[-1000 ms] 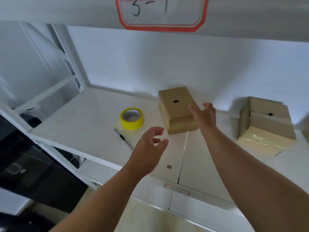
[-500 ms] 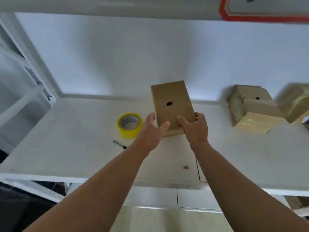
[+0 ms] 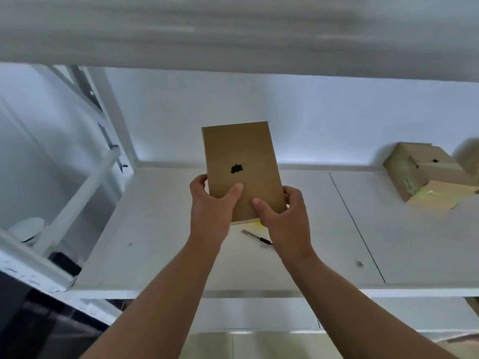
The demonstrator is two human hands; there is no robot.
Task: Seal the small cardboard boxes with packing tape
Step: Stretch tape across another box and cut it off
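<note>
The person has the small cardboard box (image 3: 241, 156) lifted clear of the white shelf (image 3: 160, 229), over its middle, with the broad brown face tipped up toward them and a black smudge near the centre of that face. Both hands grip its near end: the left hand (image 3: 210, 206) wraps the left edge with the thumb laid flat across the face, and the right hand (image 3: 287, 216) takes the near right corner, thumb on the face too, the fingers (image 3: 291, 195) curled round the side. A sliver of yellow (image 3: 255, 223) peeks out just under the box's near edge; what it belongs to can't be made out. On the shelf below the hands lies a slim cutter (image 3: 256, 237), partly hidden by the right wrist. Toward the shelf's back right corner sits a taped box (image 3: 425, 177), shiny with tape, with another blurred box (image 3: 469, 156) at the frame's edge beside it.
</note>
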